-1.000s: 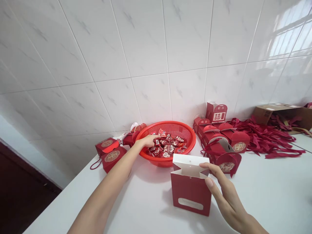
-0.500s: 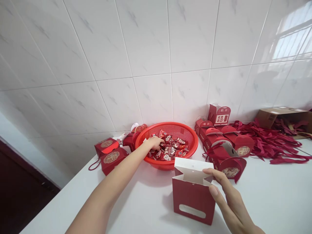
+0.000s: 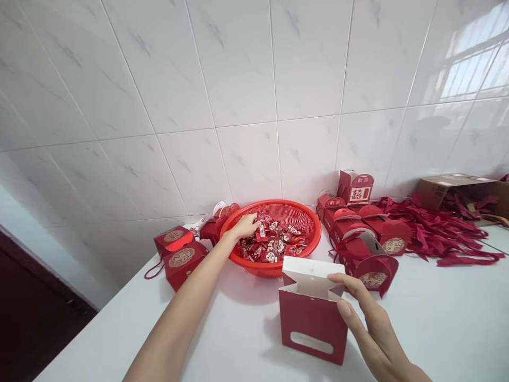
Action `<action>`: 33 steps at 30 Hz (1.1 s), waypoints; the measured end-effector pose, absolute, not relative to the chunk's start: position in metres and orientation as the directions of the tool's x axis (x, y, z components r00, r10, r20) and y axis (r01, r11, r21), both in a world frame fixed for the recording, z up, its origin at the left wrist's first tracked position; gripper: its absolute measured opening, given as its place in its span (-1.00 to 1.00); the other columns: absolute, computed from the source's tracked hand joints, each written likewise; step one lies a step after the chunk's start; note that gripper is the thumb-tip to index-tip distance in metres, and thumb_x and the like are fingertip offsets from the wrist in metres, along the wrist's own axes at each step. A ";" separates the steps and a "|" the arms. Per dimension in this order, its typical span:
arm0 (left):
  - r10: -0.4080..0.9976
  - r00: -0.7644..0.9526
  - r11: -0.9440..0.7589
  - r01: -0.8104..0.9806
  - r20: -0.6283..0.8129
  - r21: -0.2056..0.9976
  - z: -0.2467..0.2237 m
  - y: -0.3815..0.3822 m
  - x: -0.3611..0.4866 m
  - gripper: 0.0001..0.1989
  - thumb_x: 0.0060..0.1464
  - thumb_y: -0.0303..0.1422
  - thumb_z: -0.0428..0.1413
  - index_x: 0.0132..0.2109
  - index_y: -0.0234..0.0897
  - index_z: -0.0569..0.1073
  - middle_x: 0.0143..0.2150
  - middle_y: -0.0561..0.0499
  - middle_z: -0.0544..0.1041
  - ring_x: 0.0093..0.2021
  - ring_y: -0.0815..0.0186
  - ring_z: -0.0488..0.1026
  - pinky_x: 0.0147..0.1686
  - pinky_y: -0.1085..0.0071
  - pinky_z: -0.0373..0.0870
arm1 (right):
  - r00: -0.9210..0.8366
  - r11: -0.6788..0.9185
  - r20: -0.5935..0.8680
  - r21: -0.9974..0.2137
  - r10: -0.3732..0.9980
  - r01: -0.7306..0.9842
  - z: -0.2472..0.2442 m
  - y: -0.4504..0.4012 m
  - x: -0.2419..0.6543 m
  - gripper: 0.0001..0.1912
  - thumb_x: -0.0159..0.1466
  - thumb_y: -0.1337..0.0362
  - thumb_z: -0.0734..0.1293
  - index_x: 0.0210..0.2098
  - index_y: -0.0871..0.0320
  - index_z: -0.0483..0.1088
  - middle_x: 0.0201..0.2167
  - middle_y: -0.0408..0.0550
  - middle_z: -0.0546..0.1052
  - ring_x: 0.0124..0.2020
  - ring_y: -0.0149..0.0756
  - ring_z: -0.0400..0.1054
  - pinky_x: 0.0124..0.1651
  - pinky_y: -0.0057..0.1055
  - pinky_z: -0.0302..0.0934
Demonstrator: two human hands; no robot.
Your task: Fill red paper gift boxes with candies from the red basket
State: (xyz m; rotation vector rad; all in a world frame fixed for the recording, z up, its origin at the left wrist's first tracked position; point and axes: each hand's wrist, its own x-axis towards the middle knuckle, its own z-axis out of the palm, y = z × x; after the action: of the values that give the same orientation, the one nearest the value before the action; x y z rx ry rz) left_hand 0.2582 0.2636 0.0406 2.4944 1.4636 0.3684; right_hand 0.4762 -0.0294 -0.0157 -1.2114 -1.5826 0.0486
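My left hand (image 3: 245, 227) is over the left side of a red plastic colander (image 3: 317, 233), its fingertips closed on a red wrapped candy (image 3: 261, 232). Beneath it lies a pile of wrapped candies (image 3: 276, 246) in red and white wrappers. An upright dark red paper box (image 3: 312, 323) stands on the white table, its top open and its white inside showing. My right hand (image 3: 369, 323) grips this box at the upper right edge, between thumb and fingers. A white-edged slot marks the box's near side.
Red gift boxes (image 3: 186, 262) sit left of the colander; several more boxes (image 3: 368, 260), some with ribbons, crowd its right. Dark red ribbons (image 3: 433, 233) spread at the far right beside an open cardboard box (image 3: 431, 193). A tiled wall (image 3: 254, 159) rises behind the table.
My left hand has lifted slightly and shifted left within the colander, with a candy now showing at its fingertips. The right hand keeps its hold on the box.
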 end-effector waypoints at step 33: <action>0.426 0.684 -0.832 0.039 0.593 0.553 0.084 0.084 0.283 -0.82 0.32 -0.35 0.09 -0.18 -0.30 0.58 -0.16 -0.06 0.62 -0.10 0.23 0.54 -0.07 0.37 0.44 | 0.154 0.526 0.627 -0.743 0.764 0.415 -0.011 -0.029 0.468 -0.75 0.49 0.19 0.15 0.10 -0.06 0.34 -0.08 -0.13 0.56 -0.11 -0.35 0.51 -0.07 -0.52 0.44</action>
State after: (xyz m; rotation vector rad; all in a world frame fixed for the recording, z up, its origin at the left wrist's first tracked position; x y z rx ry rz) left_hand 0.2832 0.0838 0.0844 2.3878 0.3575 1.0175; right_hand 0.4677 -0.0289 -0.0109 -1.0770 -1.4692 0.3368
